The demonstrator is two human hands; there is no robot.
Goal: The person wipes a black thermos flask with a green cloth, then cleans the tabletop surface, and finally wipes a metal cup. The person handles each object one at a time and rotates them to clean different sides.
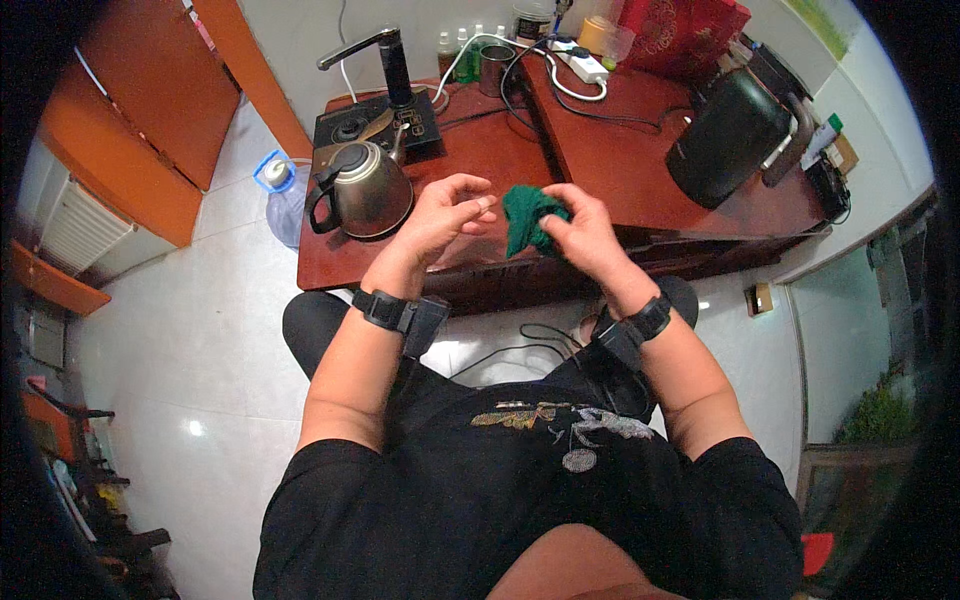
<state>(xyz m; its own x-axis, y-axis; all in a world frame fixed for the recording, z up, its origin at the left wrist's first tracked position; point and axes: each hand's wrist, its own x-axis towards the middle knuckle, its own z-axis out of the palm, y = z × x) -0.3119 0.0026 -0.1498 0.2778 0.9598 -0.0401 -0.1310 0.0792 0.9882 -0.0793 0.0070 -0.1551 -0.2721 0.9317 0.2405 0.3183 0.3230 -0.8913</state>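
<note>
In my right hand (589, 229) is a bunched green cloth (527, 219), held above the front part of a reddish-brown wooden table (480, 161). My left hand (454, 210) is raised just left of the cloth, apart from it, fingers bent and holding nothing that I can see. A metal kettle (367, 191) with a black lid and handle stands left of my left hand. Behind the kettle are a black electric tea stove (424, 129) and an upright black spout (394, 67).
A large dark green container (731, 139) stands on the raised right part. A white power strip (577, 61), cables, a metal cup (495, 71) and small bottles (465, 56) are at the back. A water jug (285, 206) stands on the floor, left.
</note>
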